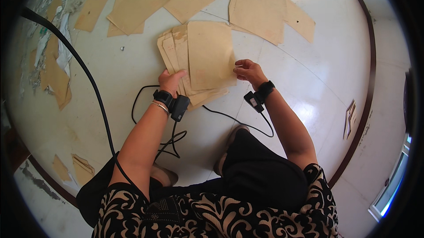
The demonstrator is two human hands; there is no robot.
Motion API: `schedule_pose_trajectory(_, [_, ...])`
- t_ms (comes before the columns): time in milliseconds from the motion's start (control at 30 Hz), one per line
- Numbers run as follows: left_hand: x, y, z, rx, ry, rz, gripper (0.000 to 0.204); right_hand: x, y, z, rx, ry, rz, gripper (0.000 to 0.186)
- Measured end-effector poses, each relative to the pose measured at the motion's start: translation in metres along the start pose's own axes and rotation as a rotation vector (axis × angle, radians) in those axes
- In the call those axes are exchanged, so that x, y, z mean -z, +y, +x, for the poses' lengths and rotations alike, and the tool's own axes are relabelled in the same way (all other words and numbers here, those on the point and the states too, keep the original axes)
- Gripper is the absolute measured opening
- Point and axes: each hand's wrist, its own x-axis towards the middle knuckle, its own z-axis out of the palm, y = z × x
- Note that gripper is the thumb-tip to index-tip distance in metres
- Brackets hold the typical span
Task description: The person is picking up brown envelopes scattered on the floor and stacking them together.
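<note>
A fanned stack of brown kraft paper sheets (176,48) is in front of me on the floor. My left hand (171,81) grips its lower left edge, with the thumb on top and the other fingers hidden underneath. One large, smooth kraft paper sheet (210,54) lies uppermost, shifted to the right of the others. At its right edge, my right hand (249,72) has its fingers curled, thumb and fingertips closed at the paper's border. Lower corners of more sheets stick out beneath it.
Several loose brown sheets (139,6) spread across the pale floor beyond the stack. Torn paper scraps (57,65) lie at the left. Small folded pieces (350,118) rest near the right wall. Black cables (172,144) trail from my wrist devices, and a thicker cable (90,76) crosses the left side.
</note>
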Motion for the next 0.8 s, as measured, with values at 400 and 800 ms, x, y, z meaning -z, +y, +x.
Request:
schedule_pose_trajectory(400, [-0.005, 0.025, -0.021, 0.073, -0.038, -0.031, 0.034, -0.019, -0.073, -0.060, 0.653, 0.333, -0.087, 0.018])
schedule_pose_trajectory(800, [0.002, -0.002, 0.000, 0.008, -0.049, -0.096, 0.031, -0.050, -0.022, -0.029, 0.565, 0.105, -0.534, 0.029])
